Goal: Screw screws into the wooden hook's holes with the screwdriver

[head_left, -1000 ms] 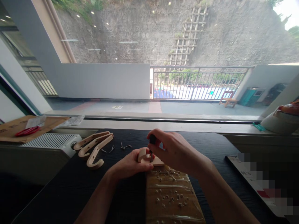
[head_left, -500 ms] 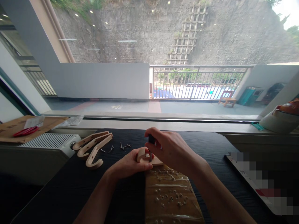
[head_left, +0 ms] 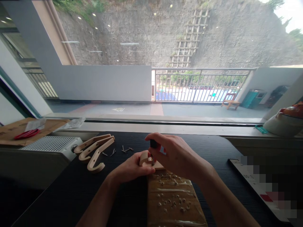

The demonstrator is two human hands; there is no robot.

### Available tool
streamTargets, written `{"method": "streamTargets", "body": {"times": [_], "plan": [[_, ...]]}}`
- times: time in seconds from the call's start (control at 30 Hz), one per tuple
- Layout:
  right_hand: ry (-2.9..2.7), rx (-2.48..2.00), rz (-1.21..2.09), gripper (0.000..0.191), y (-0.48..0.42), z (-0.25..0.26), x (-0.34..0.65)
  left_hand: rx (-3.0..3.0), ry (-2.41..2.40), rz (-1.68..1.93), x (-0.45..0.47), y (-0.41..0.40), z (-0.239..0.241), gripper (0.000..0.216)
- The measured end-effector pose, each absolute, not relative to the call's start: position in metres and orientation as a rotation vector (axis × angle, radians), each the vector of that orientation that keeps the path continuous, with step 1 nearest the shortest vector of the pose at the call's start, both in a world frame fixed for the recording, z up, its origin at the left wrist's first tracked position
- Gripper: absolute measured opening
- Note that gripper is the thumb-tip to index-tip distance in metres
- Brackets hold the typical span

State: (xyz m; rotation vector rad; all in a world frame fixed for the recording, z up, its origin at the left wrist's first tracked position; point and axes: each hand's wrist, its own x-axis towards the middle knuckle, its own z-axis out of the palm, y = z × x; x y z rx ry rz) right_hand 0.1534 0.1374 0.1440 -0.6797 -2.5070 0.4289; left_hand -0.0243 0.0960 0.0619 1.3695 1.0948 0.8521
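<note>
My left hand (head_left: 134, 166) is closed round the curved end of a pale wooden hook (head_left: 143, 158), pressing it flat on the far end of a tape-wrapped block (head_left: 174, 201) dotted with holes. My right hand (head_left: 176, 154) grips the dark handle of a screwdriver (head_left: 153, 144) from above. The tool stands upright, its shaft pointing down at the hook; the tip and any screw under it are too small to make out. More wooden hooks (head_left: 96, 167) lie to the left, with several loose screws (head_left: 125, 149) between them and my hands.
A black table (head_left: 127, 195) carries everything, with a phone-like device (head_left: 246, 176) at its right. On the left are a white radiator (head_left: 53, 145), cardboard (head_left: 11, 129) and red-handled scissors (head_left: 27, 134). A pale pot (head_left: 284, 121) stands on the right sill, by the window.
My right hand's fingers have shifted slightly around the screwdriver handle. My left hand keeps its hold on the hook. The whole view has moved a little.
</note>
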Motion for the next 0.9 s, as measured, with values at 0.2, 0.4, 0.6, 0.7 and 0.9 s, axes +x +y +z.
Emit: {"method": "streamTargets", "body": {"times": [0.2,0.4,0.6,0.7,0.9], "plan": [[-2.4,-0.873,0.401,0.019,0.148,0.136,0.148,1.415,1.12,0.855,-0.024,0.096,0.064,0.023],[-2.412,-0.805,0.399,0.017,0.139,0.144,0.148,1.406,1.089,0.876,-0.024,0.097,0.062,0.02],[-2.422,-0.769,0.449,0.018,0.14,0.147,0.152,1.458,1.082,0.893,-0.025,0.096,0.062,0.022],[-2.391,-0.811,0.429,0.015,0.146,0.142,0.15,1.458,1.123,0.879,-0.025,0.095,0.063,0.024],[-2.33,-0.899,0.411,0.017,0.152,0.135,0.144,1.431,1.117,0.882,-0.025,0.095,0.063,0.026]]}}
